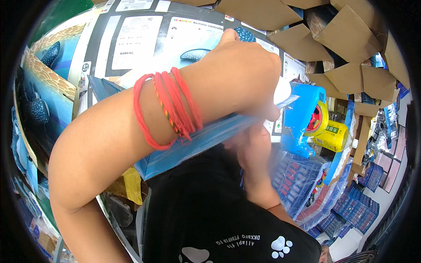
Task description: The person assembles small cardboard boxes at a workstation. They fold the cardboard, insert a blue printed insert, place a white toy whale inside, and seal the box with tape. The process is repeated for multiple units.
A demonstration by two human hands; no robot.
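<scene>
My left hand (pixel 250 65) reaches across from the left, with red string bracelets (pixel 169 109) round the wrist. Its fingers are closed, and whatever they grip is hidden behind the hand. Below that wrist lies a glossy blue panel (pixel 193 147) with a clear plastic sheen, slanting up to the right. My right hand (pixel 254 147) is at the panel's lower edge, under the left one, its fingers smeared by motion. A rounded white thing (pixel 283 90) shows just past my left hand. Behind stand printed boxes (pixel 140 41) with white label panels and spotted shark pictures.
At the right are a blue tape dispenser (pixel 300 114) with a yellow roll and a yellow bottle (pixel 334 136). Open brown cartons (pixel 348 37) crowd the upper right. Blue plastic-wrapped packs (pixel 291 179) lie beside my right forearm. Yellow wrapping (pixel 130 186) sits near my left elbow.
</scene>
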